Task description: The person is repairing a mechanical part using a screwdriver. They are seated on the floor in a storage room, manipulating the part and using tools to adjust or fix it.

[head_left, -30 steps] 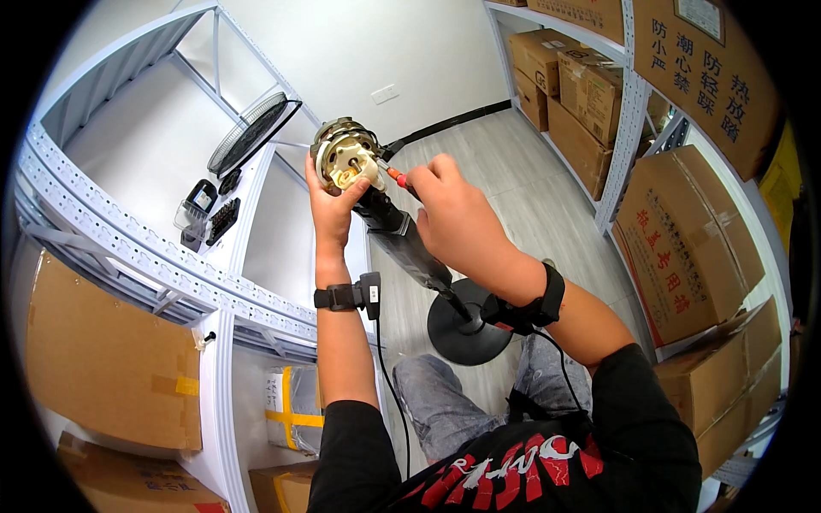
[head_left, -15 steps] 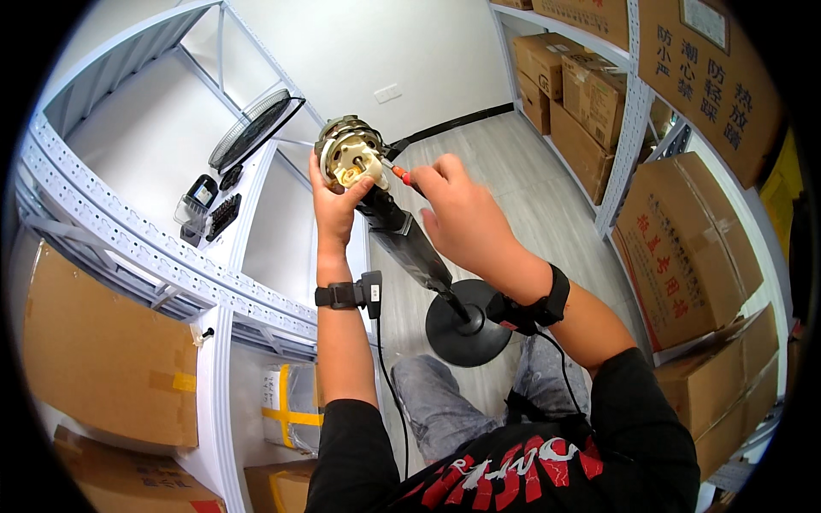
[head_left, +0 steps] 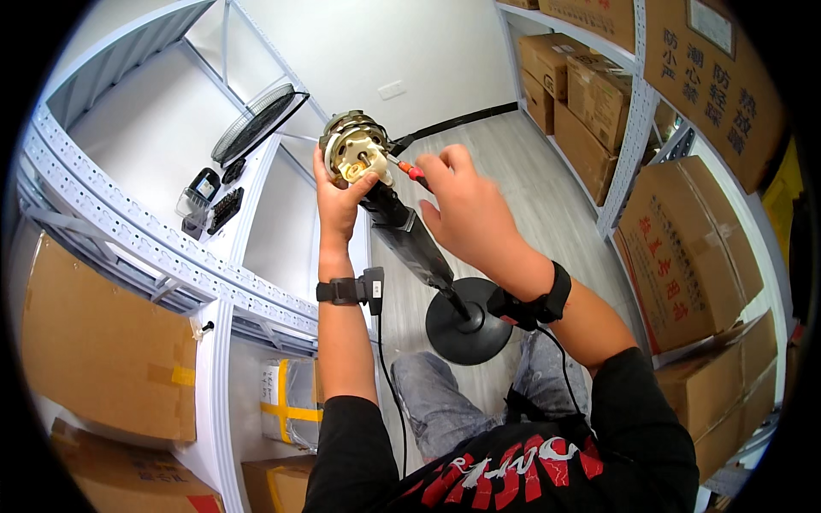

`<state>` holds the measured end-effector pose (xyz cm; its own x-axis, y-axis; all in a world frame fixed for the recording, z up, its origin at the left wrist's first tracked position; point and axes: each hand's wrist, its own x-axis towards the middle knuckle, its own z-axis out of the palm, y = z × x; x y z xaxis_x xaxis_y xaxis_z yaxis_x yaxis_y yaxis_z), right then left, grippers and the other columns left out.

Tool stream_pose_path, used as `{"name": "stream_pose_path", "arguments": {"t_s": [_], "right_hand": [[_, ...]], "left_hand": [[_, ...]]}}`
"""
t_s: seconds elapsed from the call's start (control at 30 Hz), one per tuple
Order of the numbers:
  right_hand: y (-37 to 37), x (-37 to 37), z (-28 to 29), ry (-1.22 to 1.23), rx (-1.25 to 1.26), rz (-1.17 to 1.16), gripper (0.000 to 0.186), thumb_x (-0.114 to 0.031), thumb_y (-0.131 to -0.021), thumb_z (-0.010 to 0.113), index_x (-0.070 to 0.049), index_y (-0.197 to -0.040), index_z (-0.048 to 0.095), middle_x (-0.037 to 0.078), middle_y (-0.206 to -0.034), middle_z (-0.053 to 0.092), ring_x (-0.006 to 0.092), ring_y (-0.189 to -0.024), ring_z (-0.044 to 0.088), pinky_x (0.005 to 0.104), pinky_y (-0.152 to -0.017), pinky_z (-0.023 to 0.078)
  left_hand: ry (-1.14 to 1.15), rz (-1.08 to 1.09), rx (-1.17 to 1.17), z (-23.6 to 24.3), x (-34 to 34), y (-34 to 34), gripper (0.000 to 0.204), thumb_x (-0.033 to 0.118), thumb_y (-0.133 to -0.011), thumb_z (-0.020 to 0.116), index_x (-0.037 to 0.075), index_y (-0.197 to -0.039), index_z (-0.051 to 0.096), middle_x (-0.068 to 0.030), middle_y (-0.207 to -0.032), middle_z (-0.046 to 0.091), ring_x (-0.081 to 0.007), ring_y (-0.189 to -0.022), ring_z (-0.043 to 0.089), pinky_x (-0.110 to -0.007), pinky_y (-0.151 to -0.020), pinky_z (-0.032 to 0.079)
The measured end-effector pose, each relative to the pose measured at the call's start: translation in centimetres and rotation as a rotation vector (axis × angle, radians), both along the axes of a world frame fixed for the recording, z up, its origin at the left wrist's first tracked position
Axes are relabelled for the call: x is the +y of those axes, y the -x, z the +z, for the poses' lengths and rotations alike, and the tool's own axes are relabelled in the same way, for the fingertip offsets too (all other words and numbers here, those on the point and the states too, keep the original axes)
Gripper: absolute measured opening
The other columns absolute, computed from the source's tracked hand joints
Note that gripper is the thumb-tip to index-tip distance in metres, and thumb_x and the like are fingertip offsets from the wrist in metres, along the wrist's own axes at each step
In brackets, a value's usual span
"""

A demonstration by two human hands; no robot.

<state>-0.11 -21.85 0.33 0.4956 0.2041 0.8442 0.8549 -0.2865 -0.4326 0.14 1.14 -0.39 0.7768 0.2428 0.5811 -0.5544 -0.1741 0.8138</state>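
A pedestal fan stands in front of me with its motor head (head_left: 349,137) uncovered, showing metal and a cream plastic gear housing (head_left: 363,157). My left hand (head_left: 337,209) is wrapped round the head's left and near side, thumb on the cream housing. A screwdriver (head_left: 413,173) with a red and black handle points into the head's right side. My right hand (head_left: 475,205) has its fingers at the handle's rear end, thumb lower and somewhat apart. Below the head, the black column (head_left: 408,245) slants down to a round black base (head_left: 453,340) on the floor.
On the left white shelf (head_left: 256,205) lie a black fan grille (head_left: 259,128), a small clear-lidded case (head_left: 202,188) and a black bit set (head_left: 225,211). Cardboard boxes (head_left: 684,248) fill the right rack; another large box (head_left: 107,342) is at lower left. Cables hang from both wrist straps.
My right hand has shifted slightly right, its fingers loosened and the thumb more apart, showing more of the screwdriver handle. My left hand still holds the motor head.
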Motion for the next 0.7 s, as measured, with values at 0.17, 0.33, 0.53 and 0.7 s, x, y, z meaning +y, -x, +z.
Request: {"name": "stream_pose_path", "arguments": {"t_s": [0.17,0.33,0.53,0.7], "right_hand": [[-0.3,-0.3,-0.2,0.092,-0.053,-0.091,0.014,0.002,-0.083,0.06,-0.004,-0.095,0.061,0.011,-0.08,0.054,0.0322,-0.058,0.061,0.0418,-0.052,0.051],[-1.0,0.2,-0.8,0.184,-0.002,-0.138,0.015,0.002,-0.083,0.059,-0.005,-0.097,0.061,0.011,-0.081,0.055,0.0337,-0.059,0.062,0.0431,-0.053,0.051],[0.1,0.4,-0.3,0.04,0.049,0.017,0.017,0.003,-0.083,0.059,-0.003,-0.099,0.061,0.012,-0.085,0.055,0.035,-0.065,0.062,0.0443,-0.056,0.051],[-0.1,0.1,-0.2,0.072,-0.051,-0.049,0.015,0.002,-0.082,0.06,-0.003,-0.096,0.06,0.012,-0.084,0.054,0.0344,-0.063,0.062,0.0434,-0.055,0.052]], "left_hand": [[-0.004,-0.014,-0.009,0.1,-0.1,-0.2,0.098,0.005,-0.075,0.084,0.004,-0.152,0.024,-0.0122,-0.132,0.054,-0.0225,-0.119,0.059,-0.036,-0.101,0.05],[0.015,-0.012,-0.001,0.0,-0.1,-0.4,0.1,0.005,-0.074,0.085,0.004,-0.152,0.022,-0.0123,-0.133,0.053,-0.0229,-0.119,0.058,-0.036,-0.102,0.05],[0.031,0.019,0.012,-0.2,-0.1,-0.2,0.104,0.006,-0.074,0.085,0.004,-0.154,0.019,-0.013,-0.134,0.053,-0.0233,-0.12,0.058,-0.037,-0.102,0.049],[0.023,0.01,-0.009,-0.4,0.0,-0.2,0.104,0.006,-0.073,0.085,0.003,-0.154,0.02,-0.0134,-0.134,0.053,-0.0235,-0.12,0.058,-0.037,-0.102,0.049]]}}
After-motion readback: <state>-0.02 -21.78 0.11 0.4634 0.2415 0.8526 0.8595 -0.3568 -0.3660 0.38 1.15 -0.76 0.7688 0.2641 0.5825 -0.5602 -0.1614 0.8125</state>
